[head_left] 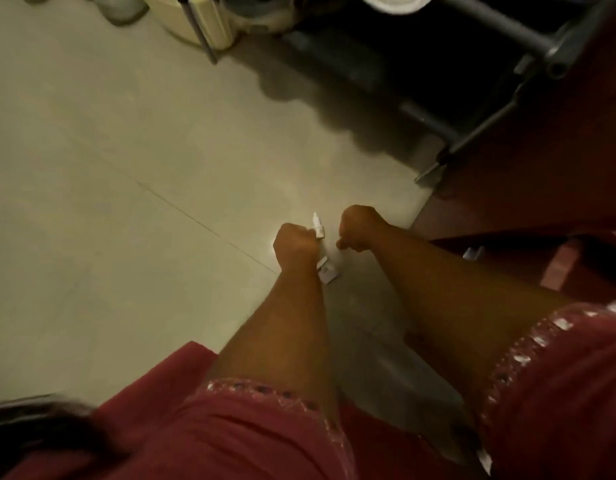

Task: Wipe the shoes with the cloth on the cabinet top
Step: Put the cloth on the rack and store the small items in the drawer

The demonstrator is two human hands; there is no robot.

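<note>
Hands, two, both reaching down toward the tiled floor [126, 202].

Left hand [294, 242]: fingers curled round a small white bottle [317, 226] with a pointed nozzle, which sticks out past the knuckles.

Right hand [357, 226]: fingers curled in a fist; whether it pinches anything cannot be told through the blur.

The hands sit near each other, apart, not touching.

Small white item [326, 271], one, on the floor just under the left wrist; possibly a box or cap, too blurred to name.

Shoes and cloth: none in view. No cabinet top can be picked out; a dark reddish surface [528, 168] at right may be furniture.

Dark metal frame [490, 32], one, upper right. Pale containers [192, 19], upper left, count unclear.

Handling, as judged: the bottle looks light, rigid and smooth, best held round its body as now. A cloth would be soft and limp, bunched in the palm. Wiping appears not yet begun.
</note>
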